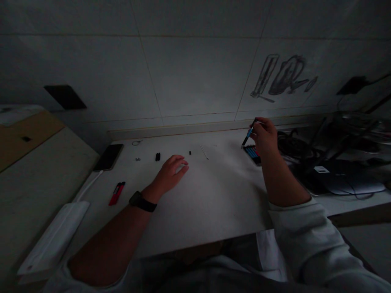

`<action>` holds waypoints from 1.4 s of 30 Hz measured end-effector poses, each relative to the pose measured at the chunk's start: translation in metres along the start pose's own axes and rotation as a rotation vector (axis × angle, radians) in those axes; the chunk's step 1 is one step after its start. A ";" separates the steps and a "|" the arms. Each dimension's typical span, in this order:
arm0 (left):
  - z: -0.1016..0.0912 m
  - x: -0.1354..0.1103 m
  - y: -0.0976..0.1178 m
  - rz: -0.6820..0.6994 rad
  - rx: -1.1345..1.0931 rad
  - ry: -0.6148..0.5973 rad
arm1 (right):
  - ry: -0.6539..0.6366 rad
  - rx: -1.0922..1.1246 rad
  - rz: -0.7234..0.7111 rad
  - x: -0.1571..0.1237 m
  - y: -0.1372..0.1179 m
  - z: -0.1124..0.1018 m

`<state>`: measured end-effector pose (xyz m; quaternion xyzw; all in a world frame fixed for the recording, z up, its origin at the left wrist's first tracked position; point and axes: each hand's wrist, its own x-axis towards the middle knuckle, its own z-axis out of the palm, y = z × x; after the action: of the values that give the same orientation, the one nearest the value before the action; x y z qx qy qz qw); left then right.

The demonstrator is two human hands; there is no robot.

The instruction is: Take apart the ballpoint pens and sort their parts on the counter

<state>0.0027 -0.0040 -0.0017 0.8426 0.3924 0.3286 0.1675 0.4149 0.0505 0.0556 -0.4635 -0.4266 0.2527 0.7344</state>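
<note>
My right hand [265,136] pinches a slim blue-and-black precision screwdriver [249,135], tilted with its lower end down. Just below it, a small dark case [252,154] with several blue pieces and a bit of red lies on the white table; my wrist hides part of it. My left hand [171,173] is over the table's middle, fingers loosely extended and holding nothing. Beyond its fingertips is a tiny black piece [190,153], with a thin white stick [204,151] farther right. A pair of small black pieces [158,156] lies left of that hand.
A red-and-black object [117,193], a phone [109,157], small metal bits [138,159] and a thin ring [136,143] lie on the left. A white power strip [55,236] runs along the left side. Dark cables [293,144] and a laptop [348,177] crowd the right.
</note>
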 end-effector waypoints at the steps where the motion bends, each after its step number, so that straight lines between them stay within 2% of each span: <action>1: 0.000 0.000 0.000 0.001 -0.001 0.003 | -0.002 -0.013 0.009 0.001 0.001 -0.003; 9: 0.001 -0.002 -0.006 -0.011 0.013 -0.014 | -0.101 -0.295 0.052 0.009 0.011 -0.027; 12: -0.001 -0.002 -0.006 -0.021 0.017 -0.023 | -0.221 -0.543 0.074 0.011 0.015 -0.037; 16: -0.002 -0.002 -0.005 -0.033 0.023 -0.034 | -0.428 -0.995 0.097 0.009 0.019 -0.042; 20: -0.002 -0.002 -0.007 -0.036 0.027 -0.038 | -0.536 -1.247 0.052 0.006 0.024 -0.039; 29: -0.003 -0.002 -0.005 -0.024 0.023 -0.051 | -0.653 -1.424 -0.015 0.006 0.031 -0.038; 42: -0.001 -0.002 -0.007 -0.001 0.043 -0.037 | -0.682 -1.507 -0.019 0.009 0.040 -0.039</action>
<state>-0.0028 -0.0016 -0.0056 0.8518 0.3966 0.3044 0.1565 0.4538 0.0569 0.0158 -0.7259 -0.6850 0.0196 0.0593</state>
